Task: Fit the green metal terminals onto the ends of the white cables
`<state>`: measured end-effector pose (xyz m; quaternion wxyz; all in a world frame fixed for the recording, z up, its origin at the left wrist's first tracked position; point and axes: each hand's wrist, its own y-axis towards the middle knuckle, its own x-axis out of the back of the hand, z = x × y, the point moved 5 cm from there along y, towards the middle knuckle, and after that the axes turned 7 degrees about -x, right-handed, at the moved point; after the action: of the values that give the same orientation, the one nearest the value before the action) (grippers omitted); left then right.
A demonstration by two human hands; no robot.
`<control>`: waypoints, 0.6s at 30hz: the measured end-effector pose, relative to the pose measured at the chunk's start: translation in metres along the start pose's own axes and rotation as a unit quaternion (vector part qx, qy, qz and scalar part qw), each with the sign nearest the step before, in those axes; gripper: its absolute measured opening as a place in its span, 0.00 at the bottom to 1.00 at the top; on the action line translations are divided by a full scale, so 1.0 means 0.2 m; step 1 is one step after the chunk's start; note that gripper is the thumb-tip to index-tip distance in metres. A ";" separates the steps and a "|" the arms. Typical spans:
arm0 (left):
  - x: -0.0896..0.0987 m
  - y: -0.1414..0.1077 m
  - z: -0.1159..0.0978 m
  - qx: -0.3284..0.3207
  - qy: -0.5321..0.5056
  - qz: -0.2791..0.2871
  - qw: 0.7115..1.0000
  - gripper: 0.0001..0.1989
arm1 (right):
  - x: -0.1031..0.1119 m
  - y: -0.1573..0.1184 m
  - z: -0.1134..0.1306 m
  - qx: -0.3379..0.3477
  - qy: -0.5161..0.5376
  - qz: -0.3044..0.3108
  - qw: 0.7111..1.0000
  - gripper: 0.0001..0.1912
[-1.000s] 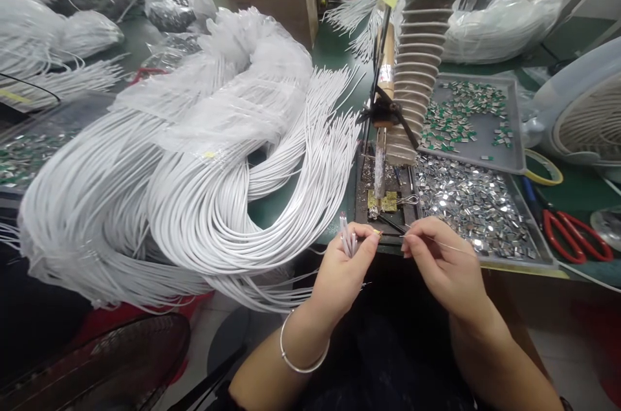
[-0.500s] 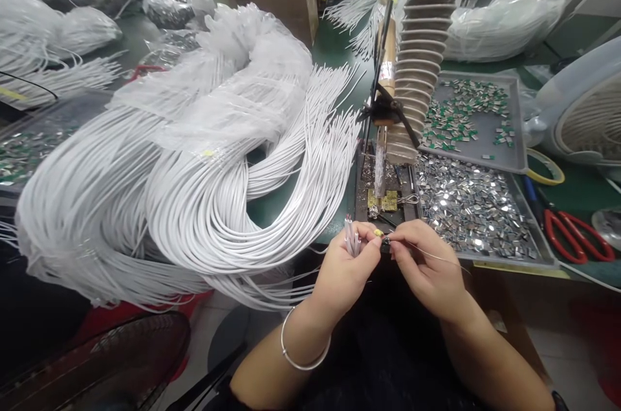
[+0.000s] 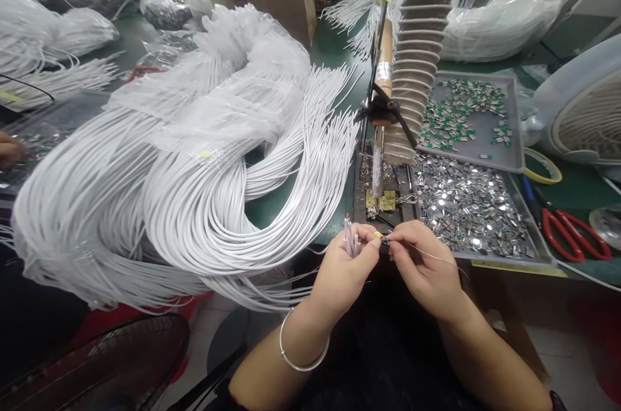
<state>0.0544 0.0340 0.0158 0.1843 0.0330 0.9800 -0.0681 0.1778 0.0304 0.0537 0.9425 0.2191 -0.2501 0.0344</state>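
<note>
My left hand (image 3: 347,265) is closed around several white cables (image 3: 350,236), their stripped ends pointing up. Its thumb and forefinger, with something yellow on a fingertip, pinch close to a small dark part at the meeting point of both hands; that part is too small to name. My right hand (image 3: 427,268) is closed in a pinch on a thin wire (image 3: 431,254) that trails off to the right; it looks like solder wire. Just beyond the fingertips, a soldering iron (image 3: 378,165) is held tip down over a yellow sponge (image 3: 388,200).
Bundled white cables (image 3: 218,204) cover the left of the bench. To the right lie a tray (image 3: 512,113) of small green-ended boards, a tray (image 3: 543,249) of metal connector pieces, red-handled pliers (image 3: 572,236) and a fan (image 3: 582,100). A ribbed hose (image 3: 424,42) hangs behind the iron.
A co-worker's hand has come into view at the far left edge. The view has shifted slightly; my hands stay nearly in place, fingertips still together.
</note>
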 end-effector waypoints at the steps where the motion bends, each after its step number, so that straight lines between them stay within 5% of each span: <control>1: 0.00 0.00 0.00 0.001 -0.001 0.000 1.000 0.06 | 0.00 0.00 0.00 -0.001 0.000 -0.001 1.000 0.08; 18: 0.02 -0.01 0.01 0.031 0.042 -0.012 0.999 0.08 | 0.00 -0.03 -0.02 -0.028 0.007 -0.011 1.000 0.07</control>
<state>0.0519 0.0318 0.0126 0.1415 0.0302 0.9845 -0.0993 0.1800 0.0259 0.0486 0.9504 0.1946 -0.2421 0.0187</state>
